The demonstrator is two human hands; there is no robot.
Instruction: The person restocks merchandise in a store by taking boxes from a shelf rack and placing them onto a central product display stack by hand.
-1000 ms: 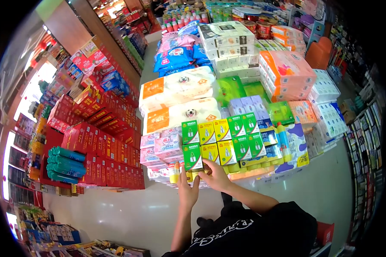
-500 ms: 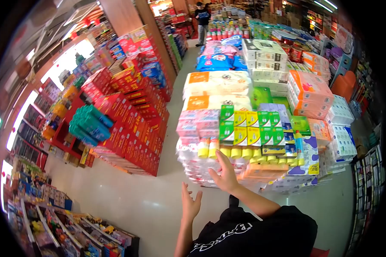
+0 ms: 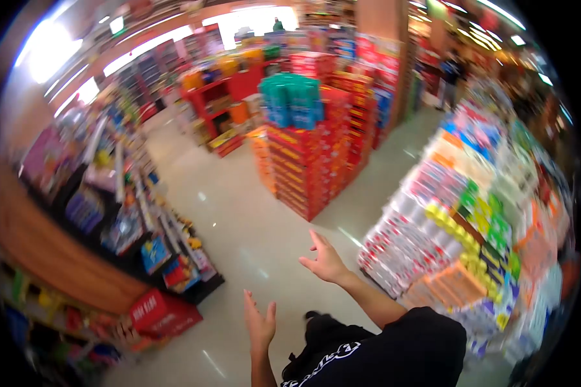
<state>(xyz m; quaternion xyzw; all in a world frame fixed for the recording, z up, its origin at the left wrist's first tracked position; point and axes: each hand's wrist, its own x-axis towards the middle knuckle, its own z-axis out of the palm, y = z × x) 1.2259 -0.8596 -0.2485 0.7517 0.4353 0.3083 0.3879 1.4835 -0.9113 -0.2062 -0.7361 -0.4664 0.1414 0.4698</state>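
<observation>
Both of my hands hang in the air over the pale shiny floor [image 3: 239, 258], apart from each other and touching nothing. My left hand [image 3: 261, 322] is at the lower middle, palm turned inward, fingers stretched and thumb apart. Higher and to the right, my right hand [image 3: 326, 260] also has its fingers extended and thumb out, holding nothing. Ahead of it rises a tall stack of red boxes [image 3: 290, 168] with teal-and-blue packages [image 3: 292, 100] on top. To its right stands a pile of wrapped paper packs [image 3: 407, 238] with small yellow, green and orange packages.
Sloped shelves of small goods [image 3: 145, 213] run along the left, with a red box [image 3: 164, 314] at their near end. A wooden pillar [image 3: 384, 26] stands behind the red stack. Farther back on the right, a person [image 3: 450, 77] stands in the aisle.
The view has swung left, so the red stack is now ahead and the paper-pack pile has shifted right. My hands remain raised and apart, the right one no longer in front of the pile.
</observation>
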